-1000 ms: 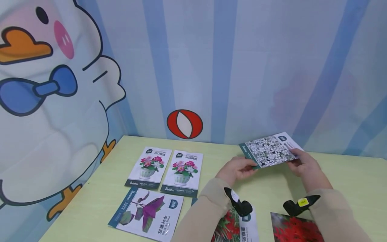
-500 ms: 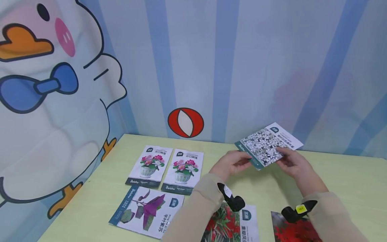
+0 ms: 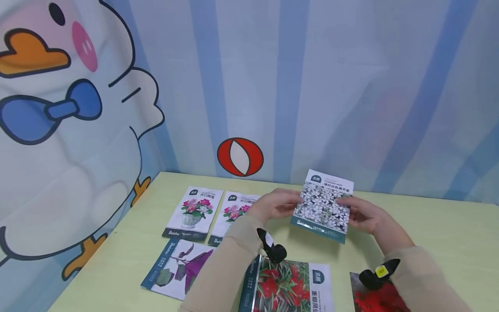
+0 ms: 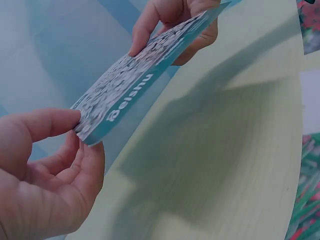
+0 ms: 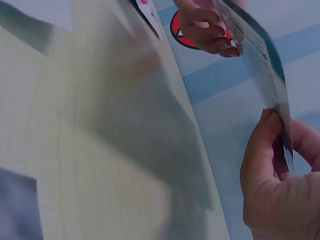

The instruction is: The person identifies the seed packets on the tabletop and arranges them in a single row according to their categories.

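Observation:
A seed packet printed with small white flowers [image 3: 321, 206] is held above the table, its dark green band toward me. My left hand [image 3: 274, 204] pinches its left edge between thumb and fingers. On the opposite edge my right hand [image 3: 370, 219] grips it, thumb on the printed face. The left wrist view shows the packet [image 4: 145, 65] tilted, with the left hand [image 4: 50, 175] at its near corner. Seen edge-on in the right wrist view, the packet [image 5: 265, 65] lies between the thumb and fingers of the right hand [image 5: 280, 185].
On the pale table [image 3: 440, 234] lie two potted-flower packets [image 3: 191, 212], a purple-leaf packet [image 3: 179, 266] partly behind my left sleeve, a red-flower packet [image 3: 284, 286], and another red packet [image 3: 376, 299] by the right sleeve. A striped cloth backdrop [image 3: 249, 86] stands behind.
Both hands have moved left with the white-flower packet. It has turned from slanted sideways to nearly upright, its text now at the top. The left sleeve covers more of the left-hand packets.

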### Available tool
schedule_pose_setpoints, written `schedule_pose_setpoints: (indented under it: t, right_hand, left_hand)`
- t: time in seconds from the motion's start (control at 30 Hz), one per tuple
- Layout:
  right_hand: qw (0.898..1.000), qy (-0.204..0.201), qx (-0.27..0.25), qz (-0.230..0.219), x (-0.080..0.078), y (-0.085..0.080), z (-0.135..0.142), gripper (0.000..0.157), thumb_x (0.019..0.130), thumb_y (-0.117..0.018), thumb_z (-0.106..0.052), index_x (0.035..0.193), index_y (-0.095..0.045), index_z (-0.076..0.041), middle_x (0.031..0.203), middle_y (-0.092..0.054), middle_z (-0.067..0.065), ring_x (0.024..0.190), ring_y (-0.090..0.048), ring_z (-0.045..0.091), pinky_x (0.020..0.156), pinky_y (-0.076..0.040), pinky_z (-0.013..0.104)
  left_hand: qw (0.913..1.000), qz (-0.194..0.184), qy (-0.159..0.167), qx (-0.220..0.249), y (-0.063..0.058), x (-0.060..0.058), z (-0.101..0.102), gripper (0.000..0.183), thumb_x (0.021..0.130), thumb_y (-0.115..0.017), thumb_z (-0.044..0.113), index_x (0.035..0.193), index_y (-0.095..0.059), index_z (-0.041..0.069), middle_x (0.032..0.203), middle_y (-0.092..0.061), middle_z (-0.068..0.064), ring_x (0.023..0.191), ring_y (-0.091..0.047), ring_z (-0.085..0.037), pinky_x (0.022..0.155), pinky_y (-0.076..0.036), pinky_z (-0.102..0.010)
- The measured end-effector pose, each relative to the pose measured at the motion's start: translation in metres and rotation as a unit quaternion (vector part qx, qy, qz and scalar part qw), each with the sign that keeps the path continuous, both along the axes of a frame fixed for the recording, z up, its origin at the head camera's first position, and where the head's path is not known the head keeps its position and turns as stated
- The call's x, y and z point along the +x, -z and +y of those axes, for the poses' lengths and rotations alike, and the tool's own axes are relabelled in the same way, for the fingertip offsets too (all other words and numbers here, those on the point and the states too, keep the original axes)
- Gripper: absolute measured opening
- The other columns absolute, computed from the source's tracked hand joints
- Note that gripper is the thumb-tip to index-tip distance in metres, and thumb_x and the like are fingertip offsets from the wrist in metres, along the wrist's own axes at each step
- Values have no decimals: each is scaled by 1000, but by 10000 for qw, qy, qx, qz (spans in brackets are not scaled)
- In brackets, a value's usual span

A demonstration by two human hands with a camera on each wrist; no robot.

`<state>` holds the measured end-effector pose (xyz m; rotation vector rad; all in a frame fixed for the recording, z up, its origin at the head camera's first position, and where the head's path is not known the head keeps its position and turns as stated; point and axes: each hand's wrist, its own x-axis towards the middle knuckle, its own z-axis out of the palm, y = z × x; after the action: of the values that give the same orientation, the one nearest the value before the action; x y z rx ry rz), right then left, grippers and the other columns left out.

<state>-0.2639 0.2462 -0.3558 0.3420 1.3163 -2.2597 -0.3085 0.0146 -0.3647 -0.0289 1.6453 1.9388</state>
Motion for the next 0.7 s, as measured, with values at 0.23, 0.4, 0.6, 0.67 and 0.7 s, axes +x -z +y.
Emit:
schedule_pose_setpoints:
  t: [0.23, 0.4, 0.6, 0.67, 0.7]
  right_hand:
    - [9981, -316, 426, 303, 0, 2, -15, 9, 90, -57, -5, 90, -60, -13, 84, -68, 7, 78, -66, 18, 72, -55, 27]
    - [9966, -397, 578, 443, -1, 3, -23, 10, 91, -58, -5, 95, -57, -13, 85, -68, 7, 79, -66, 18, 73, -54, 26]
    - [9898, -330, 1140, 783, -2, 9, -34, 23, 92, -53, -2, 113, -44, -4, 79, -65, 2, 69, -63, 12, 64, -54, 22]
    - [9838, -345, 1488, 938, -2, 12, -39, 35, 91, -54, -2, 122, -37, 1, 78, -63, 2, 66, -62, 10, 59, -53, 21]
    - [9807, -345, 1645, 1001, -2, 13, -42, 41, 91, -55, -1, 126, -34, 2, 77, -63, 2, 64, -61, 10, 57, -53, 21]
  left_hand:
    - [9987, 144, 138, -480, -2, 0, -11, 35, 88, -58, 1, 123, -55, -1, 84, -59, -7, 70, -57, -12, 54, -48, -16]
    - [9980, 255, 298, -504, -4, 2, -22, 34, 89, -55, -2, 123, -52, -5, 87, -58, -8, 71, -57, -12, 56, -49, -17]
    - [9956, 485, 425, -677, -4, 4, -38, 32, 89, -56, -1, 121, -54, -6, 88, -59, -7, 67, -55, -11, 55, -48, -17]
    - [9920, 653, 483, -970, -3, 5, -43, 26, 88, -58, 0, 113, -57, -5, 86, -59, -7, 64, -54, -12, 54, -47, -17]
    - [9895, 733, 491, -1140, -3, 5, -46, 23, 88, -59, 1, 110, -59, -4, 85, -59, -6, 64, -54, -12, 54, -47, -17]
